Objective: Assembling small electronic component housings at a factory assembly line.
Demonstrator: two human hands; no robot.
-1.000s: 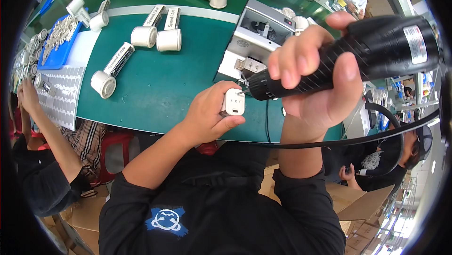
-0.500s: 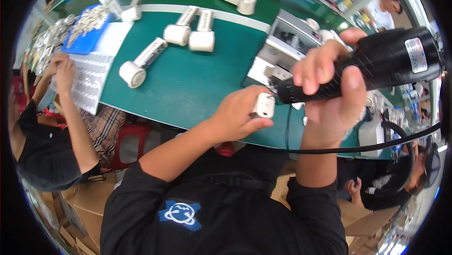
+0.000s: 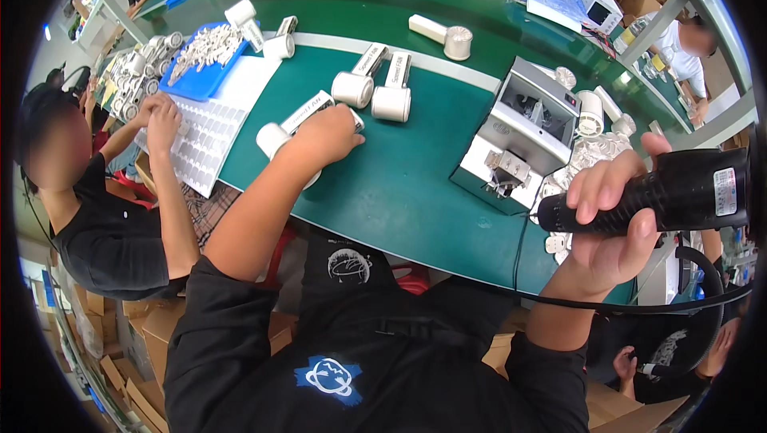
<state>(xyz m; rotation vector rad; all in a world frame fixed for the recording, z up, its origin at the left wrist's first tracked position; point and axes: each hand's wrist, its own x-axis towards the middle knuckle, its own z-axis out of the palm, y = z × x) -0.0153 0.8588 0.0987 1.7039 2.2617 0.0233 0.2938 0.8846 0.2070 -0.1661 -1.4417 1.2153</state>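
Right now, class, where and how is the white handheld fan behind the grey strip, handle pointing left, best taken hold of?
Probably by its slim handle, from above, thumb along the near side: nothing shows against its long sides, while the round head at the right end looks bulkier.

Left hand obscures most of one white fan; hold unverifiable. Rear of black electric screwdriver lost at right rim.
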